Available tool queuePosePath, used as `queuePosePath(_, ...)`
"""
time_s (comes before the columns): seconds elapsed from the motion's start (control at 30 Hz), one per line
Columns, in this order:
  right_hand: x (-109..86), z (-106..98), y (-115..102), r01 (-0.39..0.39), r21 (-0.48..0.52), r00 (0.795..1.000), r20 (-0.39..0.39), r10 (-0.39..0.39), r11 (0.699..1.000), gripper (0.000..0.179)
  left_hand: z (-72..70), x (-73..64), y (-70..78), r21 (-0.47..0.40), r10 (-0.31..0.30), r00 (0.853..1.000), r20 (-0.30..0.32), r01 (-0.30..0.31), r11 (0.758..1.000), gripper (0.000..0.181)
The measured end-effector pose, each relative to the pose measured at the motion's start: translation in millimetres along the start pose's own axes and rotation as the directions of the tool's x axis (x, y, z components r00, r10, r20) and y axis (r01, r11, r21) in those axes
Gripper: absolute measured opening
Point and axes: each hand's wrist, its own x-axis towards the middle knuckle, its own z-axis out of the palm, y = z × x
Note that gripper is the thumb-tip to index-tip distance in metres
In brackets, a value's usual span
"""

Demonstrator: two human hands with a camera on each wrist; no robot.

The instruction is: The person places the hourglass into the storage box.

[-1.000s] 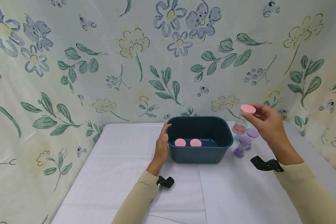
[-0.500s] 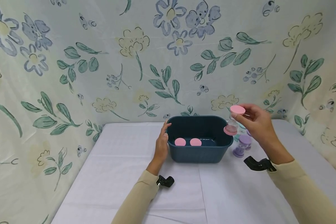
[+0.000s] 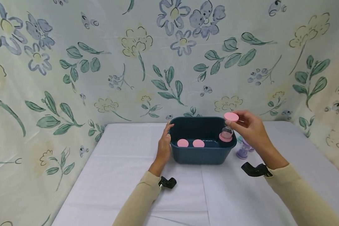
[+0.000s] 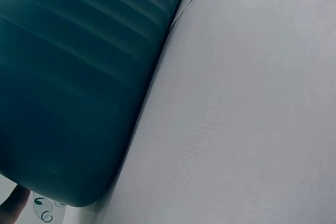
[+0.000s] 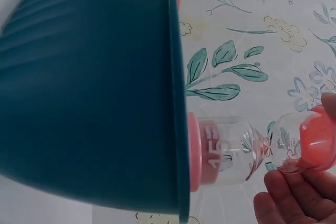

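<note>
A clear, pink-ended hourglass [image 5: 252,148] — nearly upright — hangs over the blue bin [image 3: 199,156].

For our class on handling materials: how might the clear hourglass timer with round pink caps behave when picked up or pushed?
The clear, pink-capped hourglass timer is probably stiff: its walls look unbent in the right hand. Its narrow waist suggests fragility there. Its round pink caps could let it roll if laid sideways.

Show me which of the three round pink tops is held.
The rightmost round pink top, on the clear, pink-ended hourglass in the right hand; the left top and middle top sit untouched inside the dark teal bin.
</note>
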Motion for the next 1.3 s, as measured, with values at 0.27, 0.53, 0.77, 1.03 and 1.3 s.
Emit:
queuePosePath(0.27,3.4,11,2,-0.037,-0.007,0.999,0.037,0.038,0.999,0.05,-1.4,4.8,0.5,-0.009,-0.029,1.0,0.008,0.029,1.0,0.048)
queuePosePath(0.53,1.0,15,4,-0.029,-0.062,0.998,0.05,0.033,0.998,0.052,-0.9,6.0,0.5,0.0,-0.022,1.0,0.011,0.022,1.0,0.048)
queuePosePath(0.77,1.9,19,8,-0.013,-0.053,0.998,0.067,0.016,0.999,0.053,-1.8,6.3,0.3,0.004,-0.024,0.999,0.021,0.023,1.0,0.049)
queuePosePath(1.03,0.6,21,12,-0.044,-0.118,0.995,0.087,0.055,0.992,0.057,-2.3,5.3,-0.1,-0.004,-0.039,0.999,0.018,0.039,0.999,0.048)
queuePosePath(1.3,-3.7,22,18,-0.047,-0.191,0.991,0.111,0.069,0.98,0.061,-0.7,1.3,1.4,0.001,-0.016,1.0,0.007,0.016,1.0,0.048)
